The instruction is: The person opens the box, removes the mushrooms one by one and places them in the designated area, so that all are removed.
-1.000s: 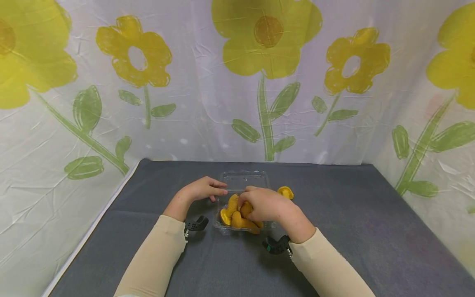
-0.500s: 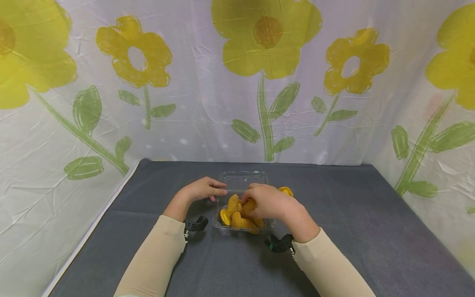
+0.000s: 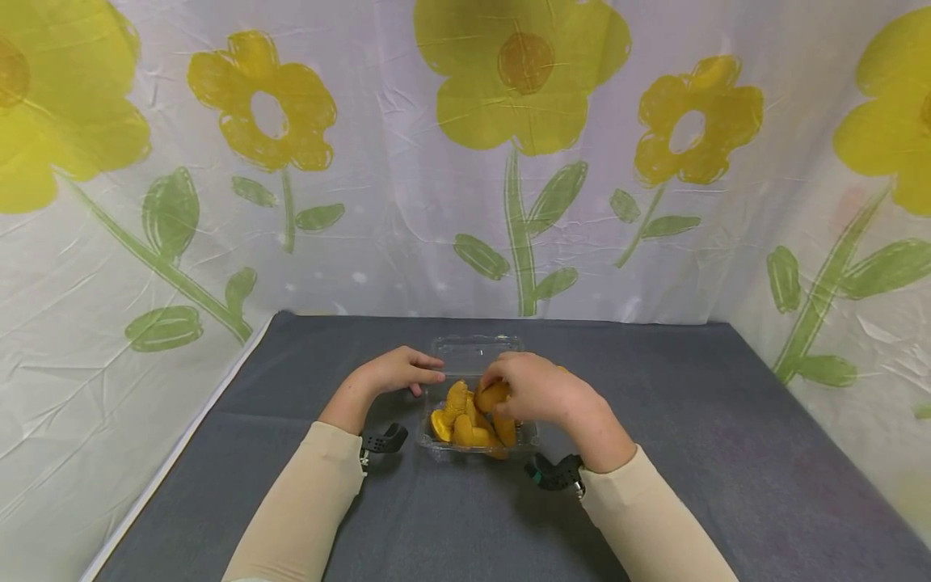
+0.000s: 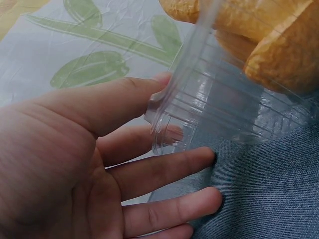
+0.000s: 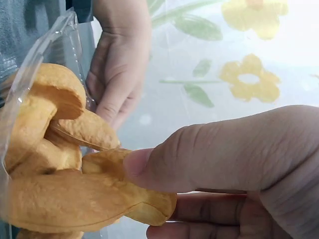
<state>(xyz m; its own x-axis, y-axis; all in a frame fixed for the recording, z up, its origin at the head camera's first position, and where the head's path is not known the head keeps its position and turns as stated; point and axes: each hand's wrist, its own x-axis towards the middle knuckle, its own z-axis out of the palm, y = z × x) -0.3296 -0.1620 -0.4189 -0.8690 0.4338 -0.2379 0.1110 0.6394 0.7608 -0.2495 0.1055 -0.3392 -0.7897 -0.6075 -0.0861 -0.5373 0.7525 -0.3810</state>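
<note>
A clear plastic clamshell box [image 3: 529, 442] stands on the table with its lid [image 3: 476, 356] folded back. Several orange-yellow mushrooms [image 3: 465, 432] lie heaped in it. Over the box's right half, my right hand [image 3: 534, 388] holds a mushroom [image 5: 149, 206] by its narrow end, the thumb on its upper side and the fingers underneath. At the box's back left corner is my left hand [image 3: 396, 370]. Its thumb and index finger pinch the plastic edge in the left wrist view, while the other fingers [image 4: 169, 172] extend loosely below.
Behind the right hand shows a sliver of another mushroom [image 3: 563, 369], outside the box on the right. Dark grey cloth [image 3: 655, 404] covers the table. A white curtain with painted flowers [image 3: 393, 202] hangs around the back and sides.
My right hand has drawn back and slightly right with the mushroom it grips, uncovering more of the heap. It now hides most of the outside mushroom. My left hand stays put.
</note>
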